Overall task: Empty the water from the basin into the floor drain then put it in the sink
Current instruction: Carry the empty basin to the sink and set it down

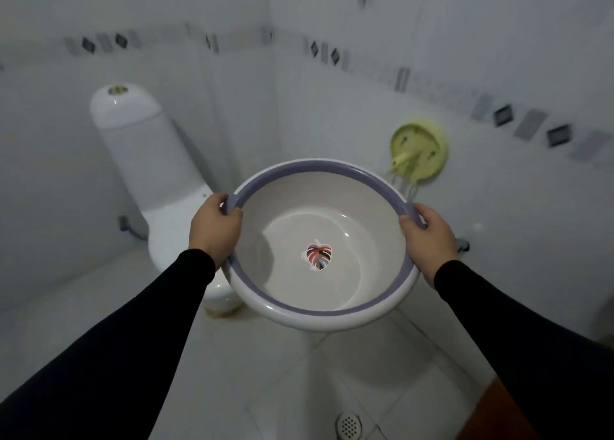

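Note:
A round white basin (289,207) with a purple rim and a red leaf picture on its bottom is held in the air at the centre of the head view. My left hand (214,230) grips its left rim and my right hand (428,237) grips its right rim. A shallow layer of water seems to lie in the bottom. The basin is roughly level. The round metal floor drain (348,424) lies on the white tiled floor below, near the bottom edge. No sink is in view.
A white toilet (156,187) stands at the left against the tiled wall. A yellow-green round hook fixture (418,152) hangs on the right wall behind the basin. A brown door or cabinet edge (491,413) shows at the bottom right.

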`<move>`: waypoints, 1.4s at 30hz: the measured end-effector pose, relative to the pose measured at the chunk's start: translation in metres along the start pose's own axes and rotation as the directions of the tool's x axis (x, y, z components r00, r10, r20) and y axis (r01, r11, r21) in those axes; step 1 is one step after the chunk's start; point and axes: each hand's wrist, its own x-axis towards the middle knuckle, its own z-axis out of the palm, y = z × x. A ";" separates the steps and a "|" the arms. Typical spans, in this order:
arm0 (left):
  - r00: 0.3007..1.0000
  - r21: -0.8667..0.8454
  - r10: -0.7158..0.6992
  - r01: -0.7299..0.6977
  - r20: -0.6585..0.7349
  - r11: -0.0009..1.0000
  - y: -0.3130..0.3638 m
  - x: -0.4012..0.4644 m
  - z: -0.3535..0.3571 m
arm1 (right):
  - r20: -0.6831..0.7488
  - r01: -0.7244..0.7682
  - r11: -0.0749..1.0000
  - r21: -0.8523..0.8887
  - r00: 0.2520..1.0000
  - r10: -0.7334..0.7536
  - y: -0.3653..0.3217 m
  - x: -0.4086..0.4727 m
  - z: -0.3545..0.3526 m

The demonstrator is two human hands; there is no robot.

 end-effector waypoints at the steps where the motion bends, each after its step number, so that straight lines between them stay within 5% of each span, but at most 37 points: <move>1: 1.000 0.005 0.012 -0.013 0.004 1.000 0.016 0.002 -0.007 | -0.001 -0.005 1.000 -0.005 1.000 0.005 -0.017 -0.003 -0.007; 8: 0.987 -0.023 0.113 -0.111 0.115 0.994 0.151 0.012 -0.029 | -0.111 -0.007 0.999 -0.033 0.994 0.004 -0.127 -0.030 -0.092; 15: 0.927 -0.132 0.220 -0.188 0.304 0.973 0.236 -0.019 0.009 | -0.275 -0.073 0.993 -0.094 0.960 0.045 -0.155 -0.078 -0.189; 22: 0.821 0.028 0.360 -0.415 0.443 0.910 0.284 -0.084 0.069 | -0.419 -0.164 0.980 -0.113 0.902 0.102 -0.134 -0.131 -0.294; 32: 0.720 0.141 0.307 -0.489 0.623 0.861 0.324 -0.226 0.148 | -0.442 -0.254 0.939 -0.233 0.888 0.130 -0.081 -0.206 -0.436; 42: 0.646 0.242 0.216 -0.543 0.732 0.804 0.323 -0.342 0.225 | -0.356 -0.476 0.845 -0.243 0.854 0.378 0.014 -0.278 -0.522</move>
